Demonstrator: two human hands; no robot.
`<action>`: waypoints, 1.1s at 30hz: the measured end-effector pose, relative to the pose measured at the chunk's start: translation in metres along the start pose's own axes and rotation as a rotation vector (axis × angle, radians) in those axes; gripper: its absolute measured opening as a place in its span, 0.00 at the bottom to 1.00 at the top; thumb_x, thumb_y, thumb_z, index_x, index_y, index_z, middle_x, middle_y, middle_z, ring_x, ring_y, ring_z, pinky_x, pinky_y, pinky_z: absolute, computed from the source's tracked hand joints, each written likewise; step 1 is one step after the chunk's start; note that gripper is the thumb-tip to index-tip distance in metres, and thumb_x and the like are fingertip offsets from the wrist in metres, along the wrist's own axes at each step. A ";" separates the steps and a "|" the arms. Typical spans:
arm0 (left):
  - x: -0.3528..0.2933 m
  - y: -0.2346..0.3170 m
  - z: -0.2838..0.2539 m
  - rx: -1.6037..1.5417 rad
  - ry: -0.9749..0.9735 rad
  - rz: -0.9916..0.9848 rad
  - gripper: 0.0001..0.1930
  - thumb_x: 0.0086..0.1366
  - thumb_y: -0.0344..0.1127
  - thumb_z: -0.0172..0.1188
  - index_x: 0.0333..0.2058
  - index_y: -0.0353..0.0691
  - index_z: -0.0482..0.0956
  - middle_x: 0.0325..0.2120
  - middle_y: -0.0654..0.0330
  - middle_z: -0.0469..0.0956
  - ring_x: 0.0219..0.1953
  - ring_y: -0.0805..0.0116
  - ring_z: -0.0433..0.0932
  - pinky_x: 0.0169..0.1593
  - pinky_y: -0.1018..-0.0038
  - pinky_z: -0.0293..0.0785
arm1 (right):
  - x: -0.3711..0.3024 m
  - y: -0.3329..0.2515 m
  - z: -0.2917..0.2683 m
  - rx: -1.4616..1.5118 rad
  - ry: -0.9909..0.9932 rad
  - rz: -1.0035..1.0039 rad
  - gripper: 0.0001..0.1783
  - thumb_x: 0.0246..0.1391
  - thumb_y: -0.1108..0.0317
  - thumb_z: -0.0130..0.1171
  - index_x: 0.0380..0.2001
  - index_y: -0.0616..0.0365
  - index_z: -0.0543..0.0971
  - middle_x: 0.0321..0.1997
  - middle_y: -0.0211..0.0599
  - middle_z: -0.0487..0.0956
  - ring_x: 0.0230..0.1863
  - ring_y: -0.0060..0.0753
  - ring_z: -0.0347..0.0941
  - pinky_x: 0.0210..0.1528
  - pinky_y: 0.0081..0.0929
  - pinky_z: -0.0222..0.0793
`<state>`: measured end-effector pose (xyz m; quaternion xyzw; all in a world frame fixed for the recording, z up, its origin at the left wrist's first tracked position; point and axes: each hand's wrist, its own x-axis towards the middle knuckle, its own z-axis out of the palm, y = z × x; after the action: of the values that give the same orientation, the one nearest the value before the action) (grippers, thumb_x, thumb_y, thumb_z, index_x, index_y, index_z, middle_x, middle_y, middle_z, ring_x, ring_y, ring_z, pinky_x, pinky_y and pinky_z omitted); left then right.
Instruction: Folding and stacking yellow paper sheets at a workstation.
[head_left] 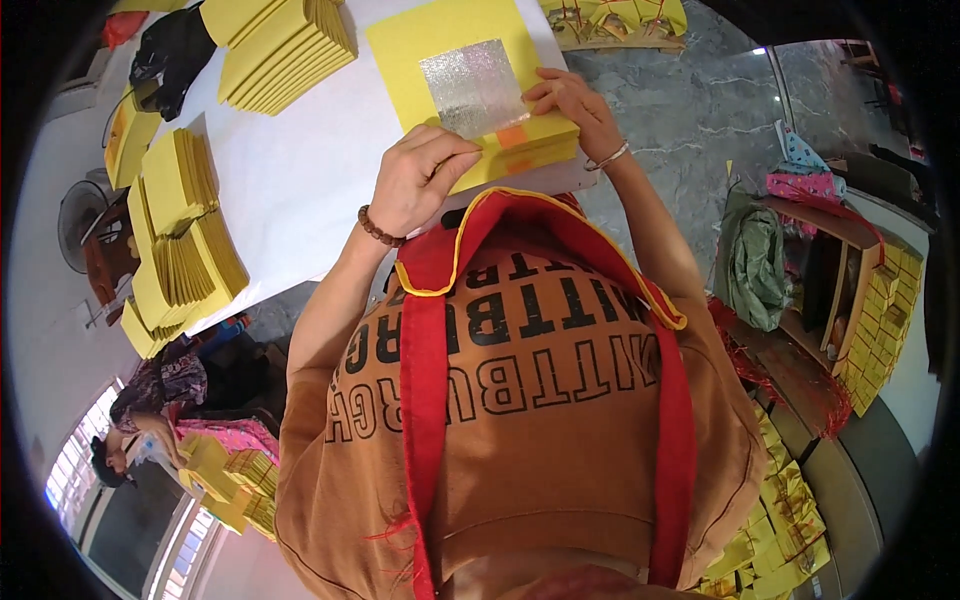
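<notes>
In front of me on the white table lies a thick stack of yellow paper [400,50], with an orange patch on its near side. A square of shiny silver foil [476,88] sits on the top sheet. My left hand [425,172] is closed, thumb and forefinger pinched at the stack's near left edge beside the foil. My right hand [575,105] has its fingers bent over the right edge by the foil's corner, thumb and fingertips close together on the paper. Exactly how many sheets either hand grips is hidden.
Fanned bundles of yellow paper [285,55] and more bundles [185,230] lie along the left of the white table [290,180]. A black bag [172,55] is at the far left. Another person [155,410] works at lower left. A wooden shelf unit [840,290] stands at right.
</notes>
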<state>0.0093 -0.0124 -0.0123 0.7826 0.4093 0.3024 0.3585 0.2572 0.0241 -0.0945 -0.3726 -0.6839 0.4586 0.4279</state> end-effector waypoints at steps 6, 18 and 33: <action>0.002 0.000 -0.003 0.003 -0.031 -0.177 0.05 0.56 0.30 0.57 0.29 0.34 0.77 0.23 0.55 0.75 0.26 0.59 0.73 0.31 0.72 0.69 | 0.002 0.004 0.004 0.052 0.039 -0.017 0.21 0.60 0.62 0.38 0.26 0.62 0.77 0.41 0.37 0.77 0.59 0.40 0.58 0.60 0.33 0.50; 0.001 -0.012 -0.002 -0.190 -0.022 -0.344 0.07 0.56 0.32 0.56 0.29 0.33 0.77 0.18 0.61 0.73 0.20 0.78 0.68 0.25 0.80 0.64 | 0.002 0.003 0.006 0.025 0.072 0.030 0.21 0.61 0.63 0.34 0.32 0.62 0.77 0.41 0.38 0.77 0.58 0.39 0.59 0.60 0.33 0.51; 0.009 -0.015 -0.011 -0.375 -0.072 -0.551 0.10 0.57 0.34 0.55 0.28 0.32 0.77 0.17 0.69 0.70 0.21 0.83 0.64 0.25 0.82 0.61 | -0.004 0.017 0.002 0.003 0.060 -0.022 0.22 0.59 0.57 0.36 0.41 0.62 0.74 0.53 0.43 0.70 0.56 0.37 0.62 0.57 0.30 0.55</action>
<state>-0.0008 0.0047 -0.0169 0.5732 0.5295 0.2365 0.5789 0.2589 0.0254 -0.1114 -0.3780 -0.6742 0.4433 0.4539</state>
